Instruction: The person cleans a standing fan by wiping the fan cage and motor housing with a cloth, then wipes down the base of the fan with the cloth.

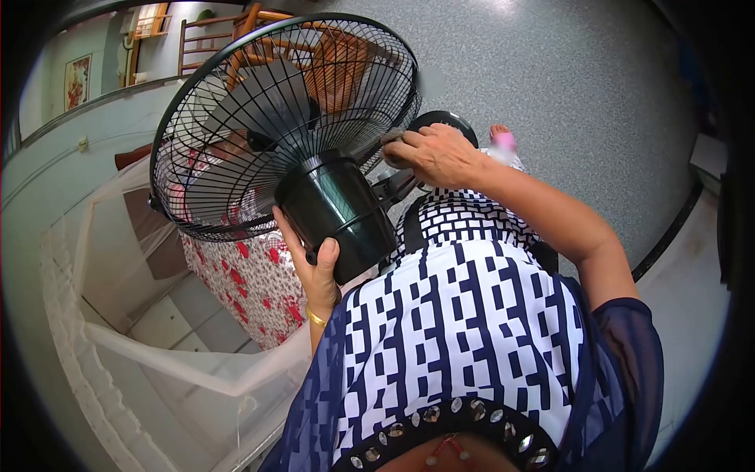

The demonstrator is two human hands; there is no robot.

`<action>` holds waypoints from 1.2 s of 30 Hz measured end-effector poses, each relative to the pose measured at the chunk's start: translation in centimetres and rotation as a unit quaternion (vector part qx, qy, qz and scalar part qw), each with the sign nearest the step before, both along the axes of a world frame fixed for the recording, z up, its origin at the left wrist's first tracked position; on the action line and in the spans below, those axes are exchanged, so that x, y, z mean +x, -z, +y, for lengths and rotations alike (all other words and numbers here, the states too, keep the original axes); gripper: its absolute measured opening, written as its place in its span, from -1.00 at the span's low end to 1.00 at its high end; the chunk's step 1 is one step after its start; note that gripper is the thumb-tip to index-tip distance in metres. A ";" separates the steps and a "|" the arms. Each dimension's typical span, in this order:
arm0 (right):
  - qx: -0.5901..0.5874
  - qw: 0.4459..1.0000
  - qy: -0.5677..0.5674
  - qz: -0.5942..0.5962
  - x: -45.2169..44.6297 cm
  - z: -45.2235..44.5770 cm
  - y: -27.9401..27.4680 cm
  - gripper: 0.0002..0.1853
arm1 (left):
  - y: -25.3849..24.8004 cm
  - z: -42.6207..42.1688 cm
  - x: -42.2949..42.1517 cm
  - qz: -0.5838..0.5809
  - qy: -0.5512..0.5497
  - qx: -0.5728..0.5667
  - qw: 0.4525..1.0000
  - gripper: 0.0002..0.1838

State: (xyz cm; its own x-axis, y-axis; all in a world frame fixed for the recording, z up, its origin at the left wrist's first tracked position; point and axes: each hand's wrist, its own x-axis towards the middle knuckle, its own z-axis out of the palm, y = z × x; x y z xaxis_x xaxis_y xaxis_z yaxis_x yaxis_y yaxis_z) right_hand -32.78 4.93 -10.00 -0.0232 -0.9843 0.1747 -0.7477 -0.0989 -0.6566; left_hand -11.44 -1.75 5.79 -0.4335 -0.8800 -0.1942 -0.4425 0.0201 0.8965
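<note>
A black pedestal fan (334,204) stands before me, its head tilted, with a round wire cage around dark blades. My left hand (316,271) grips the motor housing from the side, thumb on its rear end and fingers along its flank. Beside the cage's right edge, my right hand (440,156) is closed, fingers curled near the fan's neck. Something small and greyish shows at those fingertips, too hidden to name. Below that hand runs the fan's stand, and part of its round black base (448,120) appears behind the wrist.
Left of the fan is a bed with a red-flowered cover (236,275) and a white mosquito net (197,370). Wooden chairs (334,67) stand beyond the cage. Speckled grey floor (550,86) stretches ahead; a pale cabinet-like object (708,161) is at right.
</note>
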 end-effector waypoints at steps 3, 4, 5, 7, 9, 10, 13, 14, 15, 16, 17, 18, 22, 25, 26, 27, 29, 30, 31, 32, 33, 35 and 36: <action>0.023 0.998 0.055 -0.030 -1.6 1.5 2.4 -0.54 | 0.1 0.0 0.1 -0.003 0.000 -0.004 1.000 0.19; 0.051 0.992 0.100 -0.055 -2.3 2.1 2.8 -0.56 | 0.1 -0.1 0.2 -0.005 -0.003 -0.002 1.000 0.19; 0.035 0.987 0.137 -0.075 -3.0 2.9 2.8 -0.54 | 0.2 -0.3 0.5 -0.005 -0.001 -0.002 1.000 0.19; -0.008 0.980 0.174 -0.097 -4.2 3.7 1.0 -0.53 | 0.2 -0.5 1.3 -0.027 0.017 -0.007 0.999 0.19; -0.076 0.966 0.221 -0.106 -4.9 3.9 -0.8 -0.52 | -0.1 -0.3 1.1 -0.035 0.015 0.003 0.999 0.19; -0.077 0.966 0.225 -0.105 -5.0 3.6 -1.5 -0.52 | -0.3 -0.3 1.1 -0.043 0.009 0.009 0.999 0.20; -0.102 0.959 0.227 -0.139 -4.7 2.7 -2.3 -0.50 | 0.4 -0.6 1.8 -0.006 -0.003 0.025 1.000 0.20; -0.135 0.945 0.231 -0.188 -4.3 2.3 -1.5 -0.51 | 0.6 -0.4 1.7 0.020 -0.022 0.035 0.999 0.19; -0.167 0.928 0.235 -0.236 -3.7 2.0 -0.8 -0.52 | 0.5 -0.2 1.4 0.019 -0.020 0.035 0.999 0.19; -0.167 0.927 0.237 -0.237 -3.0 1.8 -0.2 -0.52 | 0.2 0.0 0.8 0.029 -0.028 0.057 0.998 0.18; -0.150 0.920 0.245 -0.266 -2.2 1.6 0.5 -0.55 | 0.0 0.2 0.4 0.039 -0.035 0.078 0.996 0.16; -0.133 0.912 0.253 -0.294 -1.6 1.6 1.1 -0.57 | 0.1 0.3 0.3 0.039 -0.034 0.078 0.996 0.16; -0.050 0.928 0.219 -0.298 -1.2 2.2 4.5 -0.59 | 0.2 0.6 0.1 0.049 -0.067 0.084 0.993 0.16; 0.004 0.857 0.287 -0.428 -1.1 2.3 6.4 -0.64 | 0.0 0.6 0.3 0.049 -0.074 0.092 0.992 0.16; 0.017 0.780 0.331 -0.530 -1.2 2.1 7.1 -0.66 | 0.1 0.6 0.3 0.048 -0.074 0.095 0.992 0.16; 0.065 0.657 0.351 -0.664 -1.7 1.5 6.7 -0.71 | 0.2 0.6 0.3 0.048 -0.075 0.096 0.991 0.16; 0.109 0.588 0.311 -0.739 -2.4 1.3 5.6 -0.72 | 0.3 0.6 0.3 0.067 -0.077 0.090 0.991 0.17; 0.151 0.511 0.266 -0.803 -2.8 1.1 4.5 -0.73 | 0.4 0.5 0.3 0.067 -0.078 0.090 0.991 0.17; 0.178 0.486 0.244 -0.820 -2.8 0.9 3.7 -0.77 | 0.4 0.4 0.3 0.063 -0.075 0.088 0.991 0.17; 0.179 0.486 0.244 -0.820 -2.6 0.7 3.1 -0.77 | 0.4 0.4 0.3 0.059 -0.072 0.086 0.992 0.18; 0.198 0.437 0.230 -0.847 -2.4 0.5 2.5 -0.78 | 0.3 0.4 0.3 0.058 -0.074 0.086 0.992 0.18; 0.217 0.365 0.215 -0.879 -1.9 0.1 2.4 -0.74 | 0.2 0.4 0.3 0.045 -0.089 0.087 0.991 0.20; 0.220 0.366 0.214 -0.878 -1.9 -0.1 2.1 -0.74 | 0.0 0.5 0.0 0.046 -0.092 0.087 0.991 0.20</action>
State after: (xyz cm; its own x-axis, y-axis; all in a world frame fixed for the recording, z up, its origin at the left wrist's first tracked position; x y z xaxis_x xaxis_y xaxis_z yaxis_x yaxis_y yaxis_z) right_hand -34.63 4.83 -12.10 0.1118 -0.7486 -0.6536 0.9818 0.1848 -0.0437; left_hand -11.47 -1.23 5.77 -0.2923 -0.9023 -0.3170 -0.3414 -0.2111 0.9159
